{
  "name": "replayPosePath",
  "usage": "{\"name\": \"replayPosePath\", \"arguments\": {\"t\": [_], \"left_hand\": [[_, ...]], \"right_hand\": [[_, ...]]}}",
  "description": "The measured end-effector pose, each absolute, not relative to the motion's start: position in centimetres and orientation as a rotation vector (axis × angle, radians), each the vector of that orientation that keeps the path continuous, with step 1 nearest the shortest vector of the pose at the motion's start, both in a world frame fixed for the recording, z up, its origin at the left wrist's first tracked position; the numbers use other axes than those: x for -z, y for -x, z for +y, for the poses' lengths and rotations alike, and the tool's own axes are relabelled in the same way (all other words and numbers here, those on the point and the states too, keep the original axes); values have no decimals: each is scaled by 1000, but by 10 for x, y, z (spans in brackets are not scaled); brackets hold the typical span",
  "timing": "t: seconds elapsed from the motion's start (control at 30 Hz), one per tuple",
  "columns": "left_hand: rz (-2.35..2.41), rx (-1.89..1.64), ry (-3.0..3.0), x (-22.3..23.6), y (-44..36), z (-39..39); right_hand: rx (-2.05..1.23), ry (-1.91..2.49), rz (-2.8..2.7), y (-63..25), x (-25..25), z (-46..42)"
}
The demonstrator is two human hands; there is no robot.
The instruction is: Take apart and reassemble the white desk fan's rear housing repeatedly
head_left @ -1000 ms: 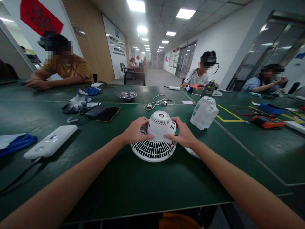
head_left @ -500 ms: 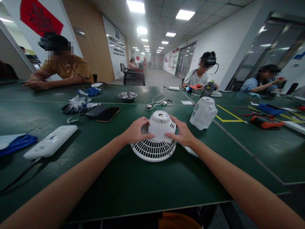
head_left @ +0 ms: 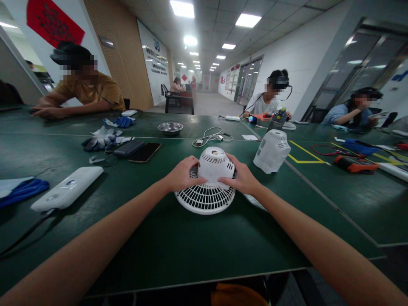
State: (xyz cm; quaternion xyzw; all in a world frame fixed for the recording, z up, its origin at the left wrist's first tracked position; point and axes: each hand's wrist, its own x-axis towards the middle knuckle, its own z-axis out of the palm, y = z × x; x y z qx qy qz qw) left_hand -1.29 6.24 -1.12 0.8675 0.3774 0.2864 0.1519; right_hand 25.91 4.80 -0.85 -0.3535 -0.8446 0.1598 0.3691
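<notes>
A white fan head [head_left: 214, 168] rests grille-down on the green table [head_left: 191, 250], its rounded motor housing facing up. My left hand [head_left: 184, 174] grips the housing from the left, thumb across the front. From the right, my right hand [head_left: 244, 175] holds the same housing, its thumb on the front and fingers round the far side. Both hands are closed on it, with some fingertips hidden behind. A flat pale piece [head_left: 256, 202] lies partly under my right wrist. To the right stands a white plastic fan base [head_left: 273, 151].
Left lie a white power bank [head_left: 68, 189], a phone [head_left: 145, 152] and gloves [head_left: 101, 140]. Farther back are a metal bowl [head_left: 171, 128] and a coiled cable [head_left: 212, 137]. An orange multimeter [head_left: 356, 163] lies right. Several people sit around the table.
Both hands keep their hold on the fan head, which has barely shifted. At the far right, a seated person has changed the position of their arms.
</notes>
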Motion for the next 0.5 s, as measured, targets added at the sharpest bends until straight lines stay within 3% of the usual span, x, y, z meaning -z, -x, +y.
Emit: {"name": "replayPosePath", "arguments": {"t": [0.5], "left_hand": [[1107, -812, -2521, 11, 12, 62]], "right_hand": [[-273, 906, -2172, -257, 16, 43]]}}
